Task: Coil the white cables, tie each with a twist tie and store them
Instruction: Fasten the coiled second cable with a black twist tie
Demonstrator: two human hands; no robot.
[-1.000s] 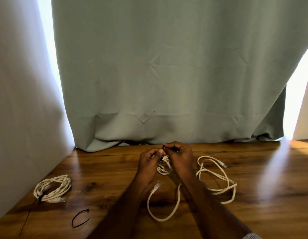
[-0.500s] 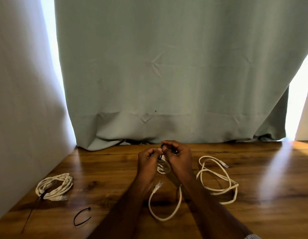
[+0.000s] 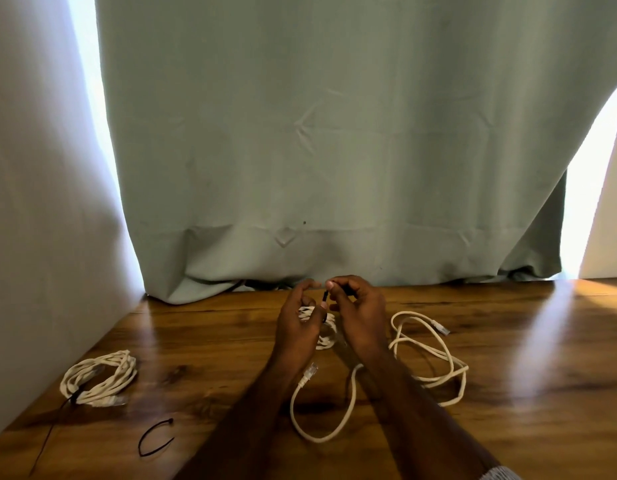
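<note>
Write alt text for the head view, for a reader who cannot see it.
Two hands, the left hand and right hand, pinch a black tie above a small white coil on a wooden table. A tied coil and spare black tie lie left; a loose cable lies right.

White cables (image 3: 428, 355); black ties (image 3: 154, 438); brown woodgrain table (image 3: 508, 393); grey-green curtain (image 3: 334, 150).

Tied coil (image 3: 98, 378) lies left, loose cable (image 3: 430, 355) right, tie (image 3: 154, 438) between.
</note>
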